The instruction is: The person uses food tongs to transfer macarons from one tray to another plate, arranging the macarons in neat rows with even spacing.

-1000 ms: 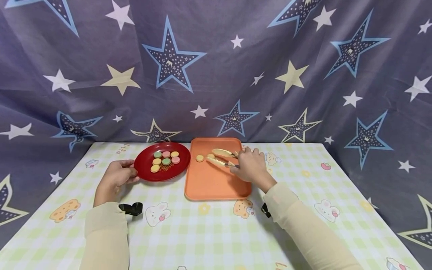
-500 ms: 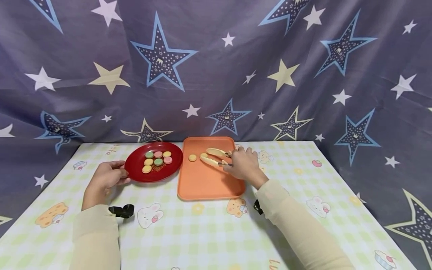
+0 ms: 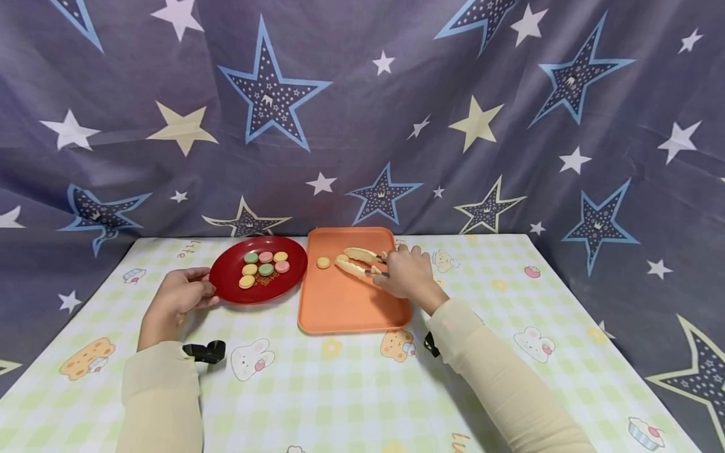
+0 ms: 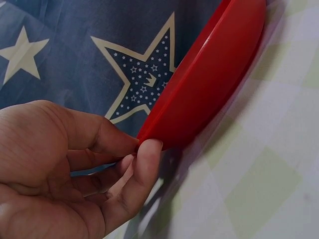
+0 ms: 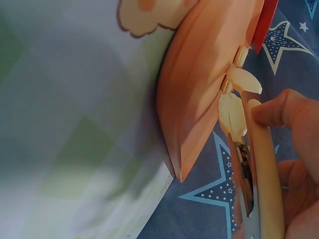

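My left hand pinches the left rim of a red plate between thumb and fingers; the left wrist view shows the plate's side sloping up from the fingertips. Several yellow, green and pink toy macarons lie on that plate. My right hand grips cream-tipped tongs over the orange tray. Between the spread tong tips sits a yellow macaron, partly hidden by them. Another yellow macaron lies on the tray to their left. In the right wrist view my thumb presses the tongs' handle.
A checked cloth with cartoon prints covers the table. Behind its far edge hangs a dark curtain with stars. The plate's right rim sits right beside the tray's left edge.
The head view has turned a little to the right, shifting everything left in the picture. Hands, plate and tongs keep nearly the same places relative to the tray.
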Demonstrator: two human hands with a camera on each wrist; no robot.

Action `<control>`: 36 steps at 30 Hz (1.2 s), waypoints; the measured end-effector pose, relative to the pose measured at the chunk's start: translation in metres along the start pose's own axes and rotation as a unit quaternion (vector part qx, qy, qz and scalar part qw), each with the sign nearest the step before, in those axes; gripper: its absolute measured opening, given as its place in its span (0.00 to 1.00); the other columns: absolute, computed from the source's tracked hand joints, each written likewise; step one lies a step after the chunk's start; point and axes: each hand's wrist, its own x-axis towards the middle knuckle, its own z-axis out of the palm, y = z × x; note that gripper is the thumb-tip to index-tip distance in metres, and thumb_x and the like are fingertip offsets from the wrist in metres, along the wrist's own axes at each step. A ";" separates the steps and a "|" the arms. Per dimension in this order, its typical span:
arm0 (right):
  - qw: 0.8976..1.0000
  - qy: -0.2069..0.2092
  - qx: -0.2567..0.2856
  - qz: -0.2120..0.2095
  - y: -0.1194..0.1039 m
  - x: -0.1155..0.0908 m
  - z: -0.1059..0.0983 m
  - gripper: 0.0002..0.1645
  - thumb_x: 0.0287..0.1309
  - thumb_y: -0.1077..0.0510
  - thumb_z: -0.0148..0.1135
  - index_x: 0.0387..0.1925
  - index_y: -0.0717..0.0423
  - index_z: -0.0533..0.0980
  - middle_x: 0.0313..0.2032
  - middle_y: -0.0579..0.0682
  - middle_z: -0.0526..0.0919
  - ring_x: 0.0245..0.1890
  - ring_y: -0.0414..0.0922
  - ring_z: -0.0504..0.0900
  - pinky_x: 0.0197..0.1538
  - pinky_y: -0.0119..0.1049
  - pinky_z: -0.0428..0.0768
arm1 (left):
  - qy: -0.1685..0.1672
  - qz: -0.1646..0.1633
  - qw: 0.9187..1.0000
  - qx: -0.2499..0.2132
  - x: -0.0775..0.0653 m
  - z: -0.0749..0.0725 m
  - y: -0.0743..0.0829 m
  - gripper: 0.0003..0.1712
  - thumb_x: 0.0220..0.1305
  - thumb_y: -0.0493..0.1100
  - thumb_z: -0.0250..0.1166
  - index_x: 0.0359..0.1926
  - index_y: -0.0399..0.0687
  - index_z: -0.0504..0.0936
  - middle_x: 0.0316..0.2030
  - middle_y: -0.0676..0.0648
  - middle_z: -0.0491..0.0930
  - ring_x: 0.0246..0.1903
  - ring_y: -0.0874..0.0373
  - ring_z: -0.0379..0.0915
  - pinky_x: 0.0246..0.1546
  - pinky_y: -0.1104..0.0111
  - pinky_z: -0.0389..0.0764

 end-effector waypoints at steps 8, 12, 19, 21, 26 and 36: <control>1.000 -0.002 0.004 -0.001 -0.001 -0.001 -0.001 0.22 0.61 0.37 0.61 0.26 0.49 0.76 0.39 0.54 0.77 0.40 0.55 0.73 0.44 0.53 0.77 | -0.006 0.007 1.000 0.000 -0.001 -0.001 0.000 0.38 0.68 0.27 0.54 0.77 0.28 0.54 0.60 0.35 0.65 0.31 0.59 0.81 0.40 0.65 0.89; 1.000 0.004 0.000 -0.006 -0.001 -0.002 -0.001 0.22 0.61 0.36 0.61 0.26 0.49 0.76 0.40 0.54 0.78 0.40 0.56 0.74 0.44 0.54 0.78 | -0.004 0.005 1.000 0.002 -0.002 -0.001 0.001 0.38 0.68 0.27 0.53 0.77 0.28 0.54 0.62 0.34 0.65 0.32 0.59 0.81 0.40 0.65 0.89; 1.000 0.017 -0.007 -0.005 0.001 -0.002 -0.002 0.23 0.61 0.35 0.61 0.31 0.51 0.79 0.43 0.56 0.80 0.43 0.58 0.76 0.47 0.55 0.79 | -0.003 0.003 1.000 0.005 -0.001 -0.001 0.000 0.39 0.68 0.28 0.54 0.78 0.30 0.53 0.63 0.33 0.64 0.33 0.59 0.81 0.41 0.65 0.89; 1.000 0.020 -0.007 -0.006 0.002 -0.001 -0.003 0.23 0.61 0.35 0.60 0.30 0.50 0.78 0.43 0.55 0.80 0.42 0.58 0.76 0.46 0.56 0.79 | -0.003 0.004 1.000 0.006 -0.001 -0.001 -0.001 0.38 0.69 0.28 0.54 0.78 0.30 0.53 0.63 0.33 0.64 0.33 0.59 0.81 0.41 0.65 0.89; 1.000 0.024 -0.008 -0.007 0.002 0.001 -0.006 0.23 0.60 0.35 0.59 0.30 0.50 0.78 0.42 0.55 0.80 0.41 0.58 0.76 0.45 0.55 0.78 | -0.003 0.005 1.000 0.001 -0.002 0.000 0.000 0.37 0.69 0.28 0.53 0.77 0.29 0.54 0.62 0.34 0.64 0.31 0.59 0.81 0.40 0.65 0.89; 0.999 0.032 -0.009 -0.013 -0.008 0.000 -0.016 0.28 0.61 0.32 0.60 0.37 0.53 0.81 0.45 0.56 0.80 0.44 0.58 0.75 0.48 0.54 0.78 | -0.001 0.005 1.000 -0.001 -0.004 0.001 0.002 0.37 0.68 0.27 0.53 0.77 0.29 0.55 0.63 0.33 0.64 0.32 0.59 0.81 0.40 0.66 0.89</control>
